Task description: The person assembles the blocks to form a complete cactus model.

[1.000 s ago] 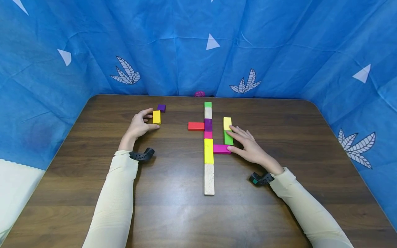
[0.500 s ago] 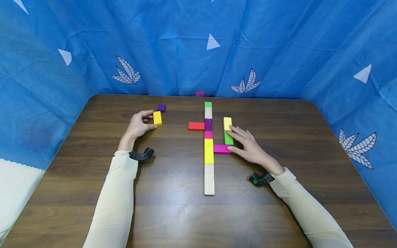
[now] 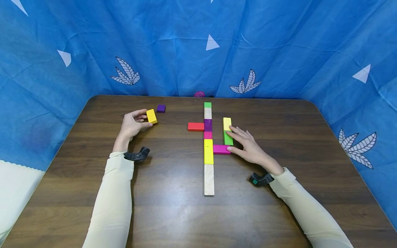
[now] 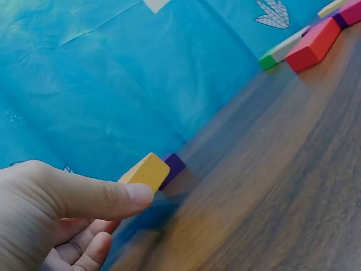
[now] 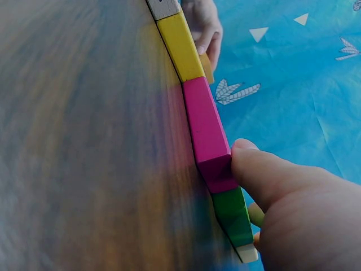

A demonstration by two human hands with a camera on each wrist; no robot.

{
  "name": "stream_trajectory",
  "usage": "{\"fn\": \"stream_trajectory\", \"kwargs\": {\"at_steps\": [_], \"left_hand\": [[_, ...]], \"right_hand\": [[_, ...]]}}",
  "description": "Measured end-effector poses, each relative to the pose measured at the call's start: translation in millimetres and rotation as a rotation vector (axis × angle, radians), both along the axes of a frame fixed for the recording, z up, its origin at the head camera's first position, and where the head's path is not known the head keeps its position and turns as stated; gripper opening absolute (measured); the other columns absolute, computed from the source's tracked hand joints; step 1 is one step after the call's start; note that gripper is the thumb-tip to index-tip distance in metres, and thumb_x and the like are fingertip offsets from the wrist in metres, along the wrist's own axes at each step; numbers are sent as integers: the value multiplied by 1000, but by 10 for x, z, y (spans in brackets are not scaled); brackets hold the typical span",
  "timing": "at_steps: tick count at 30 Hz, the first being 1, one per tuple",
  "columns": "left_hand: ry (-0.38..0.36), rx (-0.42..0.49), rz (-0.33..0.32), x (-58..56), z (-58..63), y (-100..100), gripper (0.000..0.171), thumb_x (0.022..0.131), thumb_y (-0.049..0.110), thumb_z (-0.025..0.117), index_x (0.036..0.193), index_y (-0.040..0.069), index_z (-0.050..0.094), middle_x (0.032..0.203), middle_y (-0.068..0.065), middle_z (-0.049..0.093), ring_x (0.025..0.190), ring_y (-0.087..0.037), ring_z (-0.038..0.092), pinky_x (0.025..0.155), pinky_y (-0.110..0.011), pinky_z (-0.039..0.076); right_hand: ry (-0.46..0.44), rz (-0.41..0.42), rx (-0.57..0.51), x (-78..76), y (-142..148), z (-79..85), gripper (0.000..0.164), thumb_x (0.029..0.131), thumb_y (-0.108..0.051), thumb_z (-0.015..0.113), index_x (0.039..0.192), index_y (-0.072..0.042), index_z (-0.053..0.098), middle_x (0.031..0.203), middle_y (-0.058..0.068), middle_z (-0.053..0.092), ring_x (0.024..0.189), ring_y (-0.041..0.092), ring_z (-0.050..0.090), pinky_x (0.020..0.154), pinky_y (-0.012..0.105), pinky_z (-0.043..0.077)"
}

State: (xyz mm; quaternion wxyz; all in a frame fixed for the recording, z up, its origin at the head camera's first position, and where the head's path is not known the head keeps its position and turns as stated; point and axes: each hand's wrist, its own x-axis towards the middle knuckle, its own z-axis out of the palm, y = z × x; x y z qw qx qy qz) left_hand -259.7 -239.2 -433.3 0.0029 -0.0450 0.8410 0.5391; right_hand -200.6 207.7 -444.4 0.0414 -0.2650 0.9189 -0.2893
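Note:
My left hand pinches a yellow-orange block between thumb and fingers. In the left wrist view the block looks tilted and raised off the table. Just beyond it lies a small purple block, apart from the hand. My right hand lies with its fingers extended over a side branch of blocks. Its thumb touches the end of a magenta block; its fingertips are at a green block and a pale yellow block. The undersides of the right fingers are hidden.
A straight row of blocks runs down the table's middle, with a bright yellow block and a whitish block at its near end. A red block juts left from it. Blue curtain hangs behind the table.
The left hand first shifts the yellow-orange block slightly right, then carries it left and tilts it, away from the purple block. My right hand stays put.

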Motion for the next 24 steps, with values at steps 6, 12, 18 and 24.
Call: {"fn": "stream_trajectory", "kwargs": {"at_steps": [6, 12, 18, 24], "left_hand": [[28, -1, 57, -9, 70, 79, 66, 83, 2, 75, 143, 5, 49, 127, -18, 56, 107, -21, 52, 95, -21, 45], [98, -19, 37, -55, 131, 334, 64, 81, -1, 76, 140, 4, 52, 126, -21, 59, 111, -30, 54, 104, -39, 44], [165, -27, -29, -99, 156, 641, 65, 78, -4, 77, 138, 1, 54, 126, -22, 61, 112, -33, 56, 104, -42, 45], [174, -24, -60, -137, 166, 908, 65, 76, -4, 78, 137, 2, 55, 126, -19, 62, 113, -33, 58, 103, -42, 46]], "right_hand": [[0, 2, 0, -1, 4, -5, 64, 94, -32, 65, 150, -13, 41, 162, 10, 25, 150, 36, 16, 119, 63, 3], [1, 3, -6, -6, 4, -12, 64, 94, -33, 65, 150, -14, 41, 162, 9, 25, 151, 36, 16, 118, 63, 2], [-2, 1, -6, 0, 10, -1, 64, 94, -32, 66, 150, -13, 41, 162, 9, 26, 150, 36, 17, 119, 63, 3], [-6, 0, -10, 6, 8, 6, 64, 94, -32, 65, 150, -13, 41, 162, 9, 26, 150, 36, 17, 119, 63, 2]]}}
